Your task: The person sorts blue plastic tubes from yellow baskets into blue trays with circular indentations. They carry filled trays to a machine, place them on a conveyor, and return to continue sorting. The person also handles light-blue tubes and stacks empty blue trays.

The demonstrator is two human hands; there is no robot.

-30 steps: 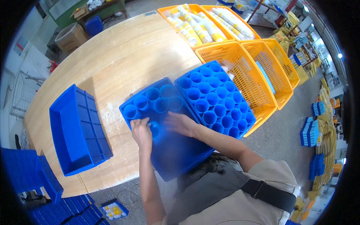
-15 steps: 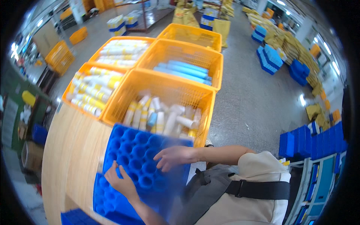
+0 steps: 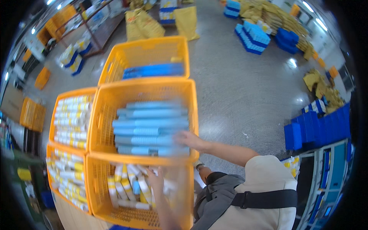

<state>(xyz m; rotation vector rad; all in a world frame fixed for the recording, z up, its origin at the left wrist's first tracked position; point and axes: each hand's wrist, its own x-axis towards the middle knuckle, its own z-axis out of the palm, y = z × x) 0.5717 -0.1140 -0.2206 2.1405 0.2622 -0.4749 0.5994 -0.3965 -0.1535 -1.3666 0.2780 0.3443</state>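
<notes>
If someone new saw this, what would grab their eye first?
Probably the bright orange crates left of centre, and the light blue tubes in the middle crate of the right-hand column. The right hand is at those tubes' right ends; the left hand is over the nearer crate, among mostly white-and-yellow tubes.

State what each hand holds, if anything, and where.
Cannot tell: right hand at right ends of light-blue tubes, left hand over white tubes; both blurred.
</notes>
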